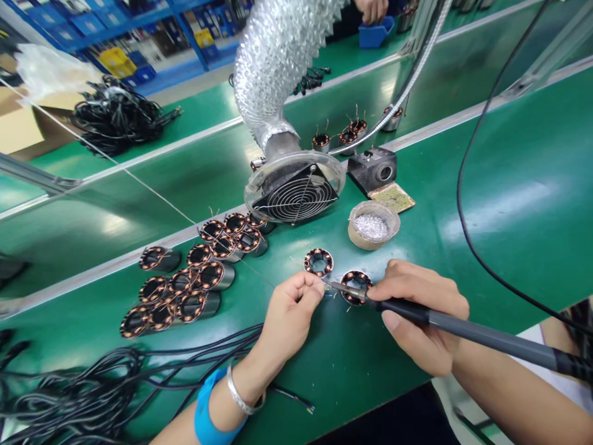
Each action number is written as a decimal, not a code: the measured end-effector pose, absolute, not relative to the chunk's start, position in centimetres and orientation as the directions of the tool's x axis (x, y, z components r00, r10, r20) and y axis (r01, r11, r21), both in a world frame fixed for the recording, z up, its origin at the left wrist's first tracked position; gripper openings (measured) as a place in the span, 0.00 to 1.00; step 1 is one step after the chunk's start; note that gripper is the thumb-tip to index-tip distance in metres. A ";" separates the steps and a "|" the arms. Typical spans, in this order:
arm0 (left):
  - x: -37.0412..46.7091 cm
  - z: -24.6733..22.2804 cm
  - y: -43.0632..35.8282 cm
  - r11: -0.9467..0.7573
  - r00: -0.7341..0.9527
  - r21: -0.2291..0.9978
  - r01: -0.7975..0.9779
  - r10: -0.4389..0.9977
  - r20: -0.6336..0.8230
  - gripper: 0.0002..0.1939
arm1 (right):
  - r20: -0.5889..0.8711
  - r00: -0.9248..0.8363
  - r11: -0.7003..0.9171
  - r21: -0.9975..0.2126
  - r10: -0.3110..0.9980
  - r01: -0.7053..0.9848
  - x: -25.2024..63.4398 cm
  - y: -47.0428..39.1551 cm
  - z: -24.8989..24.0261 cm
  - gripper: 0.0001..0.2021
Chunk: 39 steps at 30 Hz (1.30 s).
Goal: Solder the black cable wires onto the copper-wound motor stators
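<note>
My right hand [424,315] grips a soldering iron [491,334] by its dark handle, with the metal tip pointing left. The tip meets the fingertips of my left hand [291,309], which are pinched on a thin solder wire [152,188] that runs down from the upper left. Just under the iron's tip stands a motor stator [356,288] with copper windings, partly covered by the iron. A second stator [319,263] stands just beyond my left fingertips. Small coloured wire ends show beside the left fingers; what they belong to is partly hidden.
Several stators [210,275] stand grouped at left. Black cables [106,383] lie in front of them. A fume extractor hood [295,188] hangs ahead. A tub of solder bits [373,225] and an iron stand [374,170] are at right. Another person's hand [372,10] is across the bench.
</note>
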<state>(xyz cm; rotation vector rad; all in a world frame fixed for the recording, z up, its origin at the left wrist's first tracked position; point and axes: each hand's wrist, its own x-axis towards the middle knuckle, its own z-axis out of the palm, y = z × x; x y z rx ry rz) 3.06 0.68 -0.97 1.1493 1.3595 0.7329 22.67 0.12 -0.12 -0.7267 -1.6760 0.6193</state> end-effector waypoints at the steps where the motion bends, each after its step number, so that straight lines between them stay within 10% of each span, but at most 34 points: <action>1: 3.1 -1.0 0.7 0.325 0.135 0.922 0.209 0.925 -0.356 0.12 | 0.650 -0.155 0.668 -0.731 0.744 0.139 22.7 0.1 -0.1 0.12; 39: 2.9 -1.4 0.7 0.321 0.113 0.927 0.196 0.931 -0.346 0.10 | 0.689 -0.064 0.690 -0.711 0.722 0.137 22.7 0.3 -0.4 0.14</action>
